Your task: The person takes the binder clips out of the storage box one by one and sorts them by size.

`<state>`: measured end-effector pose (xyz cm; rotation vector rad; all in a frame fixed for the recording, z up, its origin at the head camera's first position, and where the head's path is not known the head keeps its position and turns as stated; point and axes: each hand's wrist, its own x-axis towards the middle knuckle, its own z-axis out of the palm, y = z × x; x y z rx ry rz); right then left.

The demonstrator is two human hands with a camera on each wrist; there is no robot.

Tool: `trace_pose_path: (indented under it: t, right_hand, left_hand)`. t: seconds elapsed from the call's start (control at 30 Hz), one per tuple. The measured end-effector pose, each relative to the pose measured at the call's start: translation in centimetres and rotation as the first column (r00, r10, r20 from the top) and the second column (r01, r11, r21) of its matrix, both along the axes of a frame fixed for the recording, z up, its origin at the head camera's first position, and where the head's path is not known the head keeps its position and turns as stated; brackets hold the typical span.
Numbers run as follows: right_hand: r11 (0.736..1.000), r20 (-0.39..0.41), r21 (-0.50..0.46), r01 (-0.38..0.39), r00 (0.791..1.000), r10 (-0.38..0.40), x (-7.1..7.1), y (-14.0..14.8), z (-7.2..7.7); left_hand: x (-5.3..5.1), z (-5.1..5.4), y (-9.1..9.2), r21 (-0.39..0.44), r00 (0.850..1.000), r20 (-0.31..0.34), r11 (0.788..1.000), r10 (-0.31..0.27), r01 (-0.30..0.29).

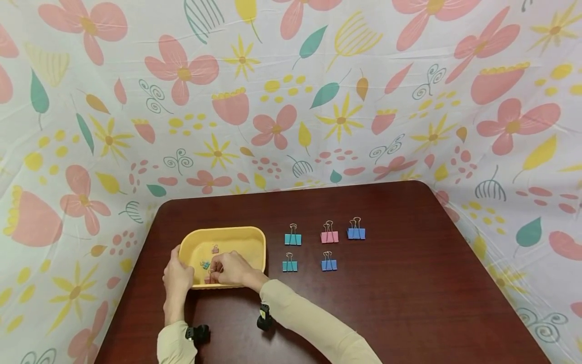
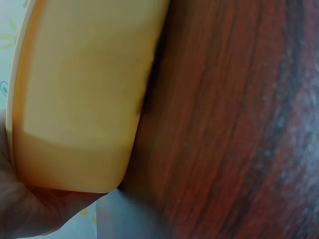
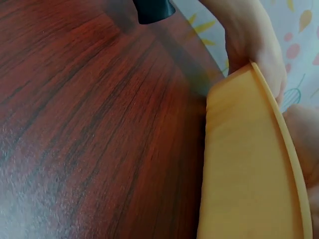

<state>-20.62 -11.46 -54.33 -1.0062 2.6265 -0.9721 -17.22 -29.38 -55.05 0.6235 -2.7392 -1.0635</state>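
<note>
My left hand (image 1: 177,278) grips the left end of a yellow tray (image 1: 261,247); the left wrist view shows that hand (image 2: 25,209) around the tray's corner (image 2: 79,164). Inside the tray, my right hand (image 1: 234,269) has its fingers curled at a pink binder clip (image 1: 207,279) by the near wall, seeming to pinch it. A small teal clip (image 1: 205,264) and another small pink clip (image 1: 215,248) lie farther in. In the right wrist view, the tray wall (image 3: 244,159) partly hides my right hand (image 3: 304,134).
Right of the tray, larger clips stand in two rows on the dark wooden table (image 1: 409,283). The back row has a teal clip (image 1: 293,239), a pink clip (image 1: 329,237) and a blue clip (image 1: 356,233); the front row has a teal clip (image 1: 289,266) and a blue clip (image 1: 329,265).
</note>
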Motion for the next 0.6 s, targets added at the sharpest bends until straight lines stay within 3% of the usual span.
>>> trace_pose_path:
  t: [0.27,0.6]
  right_hand:
    - [0.998,-0.012,-0.055,-0.001,1.000,0.001,0.3,0.3,0.3]
    - [0.992,-0.046,-0.109,0.058,0.997,-0.063,-0.9,1.9,2.1]
  left_hand:
    - [0.1,-0.2,-0.1,-0.002,1.000,0.008,1.000,-0.006,0.006]
    - [-0.1,0.0,-0.1,0.002,1.000,0.011,1.000,-0.001,0.001]
